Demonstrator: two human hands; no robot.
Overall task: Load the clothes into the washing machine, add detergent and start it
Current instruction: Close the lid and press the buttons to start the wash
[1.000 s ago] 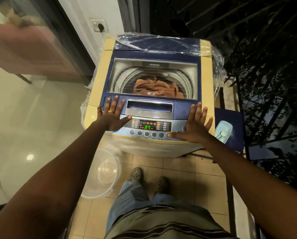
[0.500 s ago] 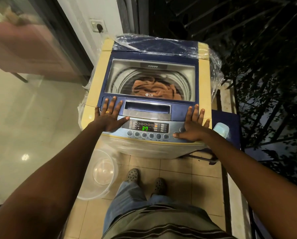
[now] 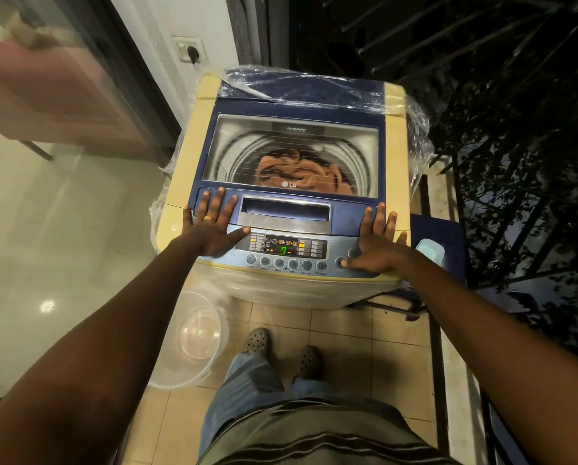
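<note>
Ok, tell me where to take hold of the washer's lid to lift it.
Hook fingers into the recessed handle at the front centre of the lid, coming from the front. The lid lies shut and flat, and the recess, between the left hand and right hand, is its only visible grip; it probably hinges at the back.

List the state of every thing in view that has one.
Lid: shut.
Clothes: inside the drum.
Display: lit, green 7 showing.
Left hand: open, flat across lid and panel.
Right hand: open, flat, thumb at a round button.
Plastic tub: upright on the floor, empty.
Wall plug: plugged in.
</note>
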